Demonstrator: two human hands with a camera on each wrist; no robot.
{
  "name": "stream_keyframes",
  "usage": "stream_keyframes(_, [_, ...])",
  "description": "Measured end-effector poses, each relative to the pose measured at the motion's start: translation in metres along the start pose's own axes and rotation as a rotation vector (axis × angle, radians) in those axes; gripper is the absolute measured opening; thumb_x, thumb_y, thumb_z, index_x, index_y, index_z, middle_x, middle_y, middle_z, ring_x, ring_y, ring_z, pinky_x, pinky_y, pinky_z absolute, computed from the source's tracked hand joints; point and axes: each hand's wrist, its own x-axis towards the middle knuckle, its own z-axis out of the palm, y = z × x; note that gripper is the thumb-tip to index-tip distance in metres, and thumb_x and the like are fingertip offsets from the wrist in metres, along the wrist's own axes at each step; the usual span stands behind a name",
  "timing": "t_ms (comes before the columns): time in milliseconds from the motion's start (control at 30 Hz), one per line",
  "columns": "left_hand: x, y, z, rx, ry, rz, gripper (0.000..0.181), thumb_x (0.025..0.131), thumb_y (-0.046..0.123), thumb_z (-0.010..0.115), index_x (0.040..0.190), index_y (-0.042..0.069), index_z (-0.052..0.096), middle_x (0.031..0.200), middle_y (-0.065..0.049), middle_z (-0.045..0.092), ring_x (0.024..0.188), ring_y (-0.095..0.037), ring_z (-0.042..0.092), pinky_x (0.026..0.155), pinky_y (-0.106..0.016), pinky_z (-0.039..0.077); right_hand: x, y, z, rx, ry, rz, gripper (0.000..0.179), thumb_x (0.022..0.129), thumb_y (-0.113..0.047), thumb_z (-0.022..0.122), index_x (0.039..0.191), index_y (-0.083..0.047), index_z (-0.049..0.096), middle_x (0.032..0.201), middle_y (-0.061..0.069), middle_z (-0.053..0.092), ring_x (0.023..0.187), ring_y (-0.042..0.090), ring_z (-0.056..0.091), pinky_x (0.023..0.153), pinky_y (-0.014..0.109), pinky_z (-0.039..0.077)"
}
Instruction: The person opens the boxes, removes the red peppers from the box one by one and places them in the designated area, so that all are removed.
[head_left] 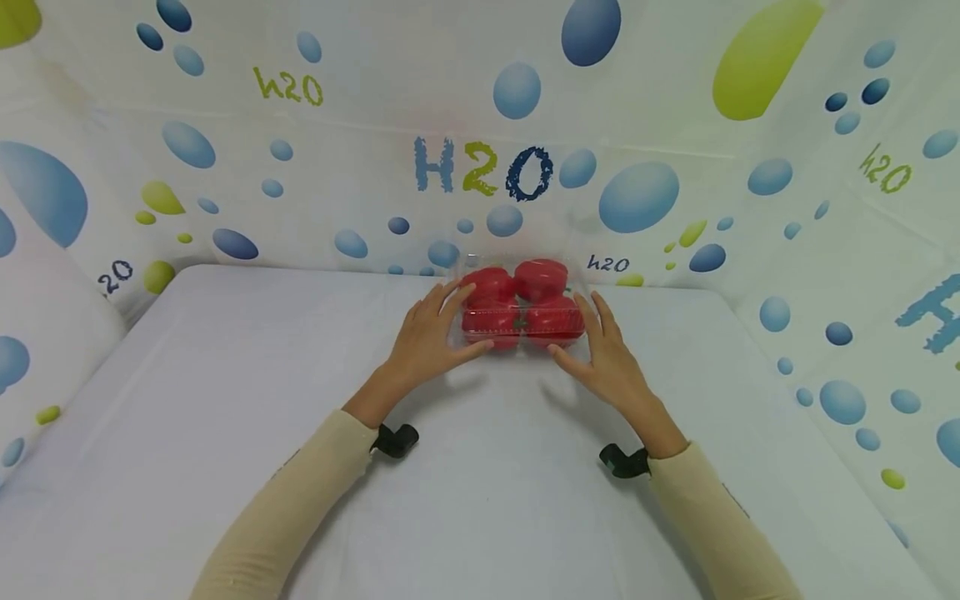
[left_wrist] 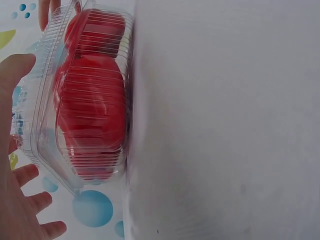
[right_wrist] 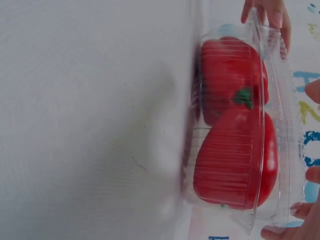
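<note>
A clear plastic clamshell container (head_left: 522, 310) lies at the far edge of the white table, with several red bell peppers (head_left: 542, 279) inside it. Ridged walls and a flange show in the left wrist view, and its lid looks closed. At its left end is my left hand (head_left: 426, 340), fingers spread and thumb out along the near side. My right hand (head_left: 609, 360) mirrors it at the right end. A green stem (right_wrist: 243, 97) shows on one pepper in the right wrist view. Whether the fingertips touch the plastic is hard to tell.
The white table (head_left: 480, 500) stretches in front of the container and to both sides. Behind it hangs a white curtain (head_left: 360, 167) with blue and green drops and H2O lettering. Black camera mounts (head_left: 395, 440) sit at both wrists, by the beige sleeves (head_left: 300, 500).
</note>
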Motion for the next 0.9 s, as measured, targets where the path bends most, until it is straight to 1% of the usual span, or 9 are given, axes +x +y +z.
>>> stream_keyframes(67, [0.000, -0.001, 0.001, -0.018, -0.006, -0.006, 0.089, 0.082, 0.051, 0.070, 0.152, 0.018, 0.027, 0.157, -0.010, 0.025, 0.145, -0.035, 0.021, 0.114, -0.060, 0.023, -0.001, -0.001, 0.001, 0.007, 0.001, 0.002, 0.089, 0.089, -0.051, 0.061, 0.157, -0.026, 0.009, 0.162, 0.013, 0.006, 0.144, 0.040, 0.020, 0.094, 0.066, 0.043])
stream_keyframes(233, [-0.001, -0.003, 0.004, -0.035, 0.001, -0.007, 0.088, 0.083, 0.050, 0.069, 0.153, 0.018, 0.025, 0.157, -0.011, 0.025, 0.145, -0.037, 0.022, 0.113, -0.060, 0.024, -0.001, 0.000, 0.003, 0.014, 0.032, -0.005, 0.089, 0.089, -0.049, 0.063, 0.156, -0.024, 0.011, 0.161, 0.013, 0.008, 0.143, 0.039, 0.022, 0.093, 0.065, 0.045])
stream_keyframes(333, [-0.001, -0.003, 0.004, -0.046, 0.006, -0.006, 0.088, 0.084, 0.049, 0.070, 0.153, 0.018, 0.025, 0.156, -0.012, 0.026, 0.143, -0.035, 0.025, 0.113, -0.060, 0.026, -0.001, 0.003, 0.006, 0.023, 0.058, -0.015, 0.089, 0.088, -0.047, 0.064, 0.156, -0.022, 0.013, 0.161, 0.013, 0.011, 0.143, 0.039, 0.023, 0.093, 0.065, 0.045])
stream_keyframes(500, [-0.001, -0.003, 0.005, -0.067, 0.019, 0.001, 0.088, 0.084, 0.047, 0.071, 0.153, 0.017, 0.026, 0.155, -0.013, 0.029, 0.140, -0.033, 0.032, 0.110, -0.060, 0.030, -0.001, 0.006, 0.010, 0.059, 0.093, -0.012, 0.088, 0.088, -0.043, 0.066, 0.155, -0.017, 0.015, 0.160, 0.014, 0.013, 0.143, 0.038, 0.023, 0.096, 0.065, 0.043])
stream_keyframes(700, [-0.001, -0.005, 0.007, -0.088, 0.019, -0.009, 0.088, 0.083, 0.047, 0.071, 0.153, 0.020, 0.025, 0.155, -0.012, 0.029, 0.139, -0.034, 0.035, 0.108, -0.061, 0.032, 0.000, 0.007, 0.013, 0.124, 0.138, -0.001, 0.087, 0.088, -0.038, 0.068, 0.154, -0.011, 0.019, 0.158, 0.017, 0.015, 0.141, 0.038, 0.027, 0.098, 0.064, 0.042])
stream_keyframes(900, [-0.002, -0.006, 0.008, -0.117, 0.040, 0.005, 0.085, 0.085, 0.039, 0.071, 0.153, 0.019, 0.024, 0.154, -0.012, 0.028, 0.137, -0.035, 0.037, 0.108, -0.062, 0.032, 0.001, 0.010, 0.014, 0.193, 0.189, -0.027, 0.083, 0.088, -0.030, 0.070, 0.152, -0.006, 0.021, 0.155, 0.020, 0.020, 0.141, 0.036, 0.027, 0.107, 0.061, 0.035])
